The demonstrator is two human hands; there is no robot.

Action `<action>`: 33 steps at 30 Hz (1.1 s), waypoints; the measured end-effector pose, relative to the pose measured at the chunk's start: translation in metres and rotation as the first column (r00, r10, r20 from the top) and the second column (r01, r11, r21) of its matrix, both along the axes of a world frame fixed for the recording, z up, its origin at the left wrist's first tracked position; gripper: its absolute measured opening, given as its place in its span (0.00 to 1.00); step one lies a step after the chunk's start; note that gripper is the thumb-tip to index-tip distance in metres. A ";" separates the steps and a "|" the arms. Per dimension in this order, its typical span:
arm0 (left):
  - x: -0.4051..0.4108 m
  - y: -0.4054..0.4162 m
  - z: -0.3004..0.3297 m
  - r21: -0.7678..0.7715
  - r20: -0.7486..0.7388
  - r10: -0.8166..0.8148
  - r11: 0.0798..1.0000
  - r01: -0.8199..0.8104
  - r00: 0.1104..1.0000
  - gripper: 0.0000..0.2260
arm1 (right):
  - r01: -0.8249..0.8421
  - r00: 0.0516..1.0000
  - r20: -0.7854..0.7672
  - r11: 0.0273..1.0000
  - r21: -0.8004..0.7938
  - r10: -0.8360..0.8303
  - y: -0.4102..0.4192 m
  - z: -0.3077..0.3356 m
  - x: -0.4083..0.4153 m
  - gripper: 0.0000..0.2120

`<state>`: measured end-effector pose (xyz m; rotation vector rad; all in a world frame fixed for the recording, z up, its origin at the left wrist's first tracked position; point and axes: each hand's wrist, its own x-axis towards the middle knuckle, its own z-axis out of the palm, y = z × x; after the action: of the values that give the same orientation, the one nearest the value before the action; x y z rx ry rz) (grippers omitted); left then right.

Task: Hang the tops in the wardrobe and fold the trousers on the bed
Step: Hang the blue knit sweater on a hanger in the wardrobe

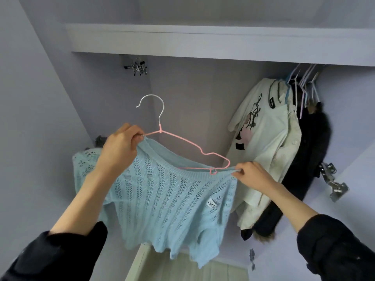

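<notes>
left hand (119,147) pinches knit top (166,199) neckline with pink hanger (182,151) | right hand (253,175) pinches other neckline end | top held before wardrobe, unhung | light, soft, stretchy, snag-prone; grip ribbed neckline

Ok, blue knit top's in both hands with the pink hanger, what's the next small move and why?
Probably pull the blue knit top's neckline over the pink hanger's right shoulder with the right hand; that arm is bare above the collar, while the left hand holds the other end.

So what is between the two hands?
In the head view, the light blue knitted top's neckline and the pink wire hanger span from left hand to right hand.
</notes>
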<state>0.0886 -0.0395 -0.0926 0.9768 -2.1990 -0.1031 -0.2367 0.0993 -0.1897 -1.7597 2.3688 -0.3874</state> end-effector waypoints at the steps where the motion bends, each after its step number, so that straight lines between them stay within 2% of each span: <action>1: -0.003 0.000 -0.001 -0.003 -0.009 0.004 1.000 -0.004 1.000 0.05 | -0.013 1.000 0.009 0.999 -0.029 0.014 0.000 0.006 0.002 0.07; 6: -0.015 0.002 -0.003 -0.039 -0.059 -0.011 0.999 0.009 0.998 0.05 | 0.003 0.999 0.045 0.992 -0.126 0.002 -0.002 0.028 0.004 0.07; 12: -0.024 0.003 0.002 -0.023 -0.236 0.018 0.999 -0.024 0.971 0.05 | 0.034 0.990 0.137 0.992 -0.121 -0.017 0.008 0.038 -0.005 0.11; 19: -0.030 0.010 -0.007 -0.004 -0.187 -0.075 0.997 0.076 0.979 0.05 | 0.156 0.969 0.216 0.976 -0.155 -0.120 0.019 0.048 -0.019 0.07; 22: -0.034 0.011 -0.010 0.018 -0.213 -0.063 0.998 0.068 0.975 0.05 | 0.147 0.971 0.212 0.975 -0.168 -0.109 0.019 0.053 -0.020 0.02; 24: -0.036 0.011 -0.009 0.016 -0.231 -0.049 0.998 0.054 0.972 0.05 | 0.138 0.974 0.204 0.974 -0.178 -0.100 0.021 0.055 -0.021 0.04; 28: -0.036 0.010 -0.010 -0.005 -0.230 -0.028 1.000 0.028 0.973 0.05 | 0.146 0.973 0.209 0.968 -0.206 -0.102 0.022 0.062 -0.021 0.02; 33: -0.034 0.010 -0.017 0.006 -0.174 -0.022 1.000 0.024 0.985 0.06 | 0.180 0.957 0.263 0.962 -0.207 -0.123 0.026 0.068 -0.023 0.10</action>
<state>0.0551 -0.0299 -0.1100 0.9113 -2.0517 -0.2001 -0.2598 0.1253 -0.1213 -1.5088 2.3601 -0.8813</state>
